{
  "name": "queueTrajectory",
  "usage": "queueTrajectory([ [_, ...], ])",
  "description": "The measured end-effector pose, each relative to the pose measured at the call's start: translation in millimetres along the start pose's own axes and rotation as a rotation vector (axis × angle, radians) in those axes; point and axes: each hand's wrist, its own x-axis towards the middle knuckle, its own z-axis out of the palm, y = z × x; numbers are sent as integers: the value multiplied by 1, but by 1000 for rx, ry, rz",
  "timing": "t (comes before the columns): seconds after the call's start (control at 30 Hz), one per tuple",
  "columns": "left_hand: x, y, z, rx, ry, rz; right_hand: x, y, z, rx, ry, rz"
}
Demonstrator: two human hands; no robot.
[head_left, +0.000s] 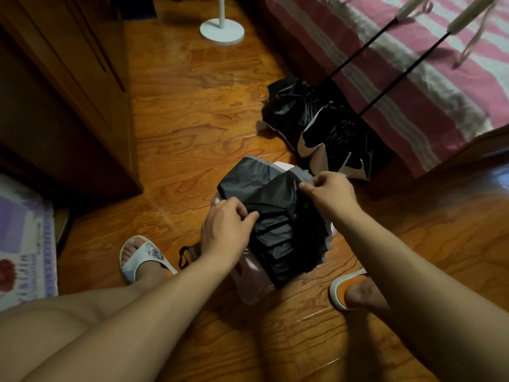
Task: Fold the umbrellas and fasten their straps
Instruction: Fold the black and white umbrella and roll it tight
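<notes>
The left hand [224, 228] and right hand [327, 188] pinch pleats of the black fabric umbrella [275, 216]. Folding looks underway. Next likely comes wrapping and strapping.

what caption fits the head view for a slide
Left hand and right hand pinch the black pleated canopy of a folding umbrella above the wooden floor; two unfolded umbrellas wait beside.

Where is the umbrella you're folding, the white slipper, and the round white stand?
umbrella [278, 230], head view, black folded canopy.
white slipper [137, 259], head view, strap over the toes.
round white stand [221, 31], head view, flat base.
</notes>
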Motion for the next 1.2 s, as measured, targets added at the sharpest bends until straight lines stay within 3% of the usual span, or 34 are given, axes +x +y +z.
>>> queueTrajectory([
  [0.07,-1,5,1,-172,-10,-115,-4,-11,-4,171,11,-18],
  [0.13,0,10,1,-265,-12,-115,-5,-25,-9,354,-35,41],
  [0.33,4,16,-1,-249,45,-160,8,-51,-18,679,-234,254],
  [0.6,3,14,-2,-244,142,-96,23,-25,-27,341,-259,131],
  [0.8,0,7,4,-272,107,-72,12,-16,-25,437,-217,236],
  [1.2,-6,-1,3,-112,83,-4,1,-15,-28,537,-219,277],
])
